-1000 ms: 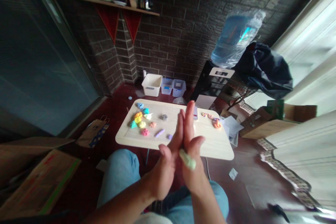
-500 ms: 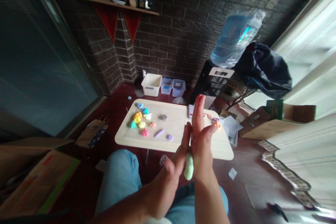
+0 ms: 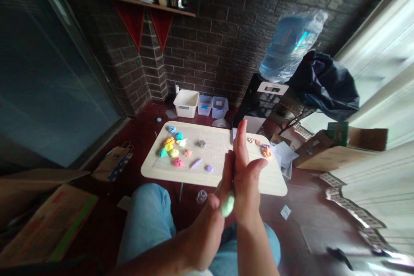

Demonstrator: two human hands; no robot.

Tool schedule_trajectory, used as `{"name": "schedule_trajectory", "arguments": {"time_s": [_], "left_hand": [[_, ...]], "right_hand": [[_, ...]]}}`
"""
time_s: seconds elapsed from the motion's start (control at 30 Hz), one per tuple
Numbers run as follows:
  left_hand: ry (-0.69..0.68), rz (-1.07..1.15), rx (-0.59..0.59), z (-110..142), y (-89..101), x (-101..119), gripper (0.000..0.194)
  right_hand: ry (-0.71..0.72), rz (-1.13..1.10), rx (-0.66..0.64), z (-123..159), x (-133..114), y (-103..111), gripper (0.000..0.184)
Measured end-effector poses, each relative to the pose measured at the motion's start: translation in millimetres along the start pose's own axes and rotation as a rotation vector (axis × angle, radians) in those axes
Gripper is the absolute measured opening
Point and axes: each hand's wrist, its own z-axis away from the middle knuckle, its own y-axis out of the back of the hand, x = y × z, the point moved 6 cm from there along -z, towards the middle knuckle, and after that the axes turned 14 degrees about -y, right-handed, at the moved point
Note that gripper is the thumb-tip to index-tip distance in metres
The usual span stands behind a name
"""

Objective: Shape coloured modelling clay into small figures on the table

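A pale green roll of modelling clay [image 3: 227,205] is pressed between my two palms, its lower end sticking out near the wrists. My left hand [image 3: 215,209] lies flat against it from the left, with the thumb bent towards me. From the right my right hand [image 3: 247,181] presses on it, fingers straight and thumb spread out. Both hands are above the front edge of the cream table [image 3: 161,174]. Beyond them on the table are a purple clay stick [image 3: 196,163], a purple clay ball [image 3: 209,168] and a grey clay lump [image 3: 202,143].
Several coloured clay lumps, among them a pink one [image 3: 177,162], sit on the table's left side. An orange clay piece [image 3: 266,152] lies at its right end. Behind stand a white bin [image 3: 186,110] and a water dispenser [image 3: 254,103]. A clear jar [image 3: 202,197] is below the table.
The green roll's exposed end has shifted up and left and now slants between my palms. My right hand has slid slightly back towards me and to the left.
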Motion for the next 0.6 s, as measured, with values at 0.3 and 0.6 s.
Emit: {"name": "schedule_trajectory", "arguments": {"time_s": [0.3, 0.6], "left_hand": [[-0.145, -0.102, 0.278, -22.5, 29.1, 28.6, 0.065], [-0.081, -0.023, 0.176, -18.3, 25.1, 13.8, 0.065]], "right_hand": [[-0.024, 0.007, -0.096, 36.6, 21.8, -40.1, 0.065], [-0.036, 0.075, -0.043, 29.8, 22.4, -30.9, 0.069]]}}
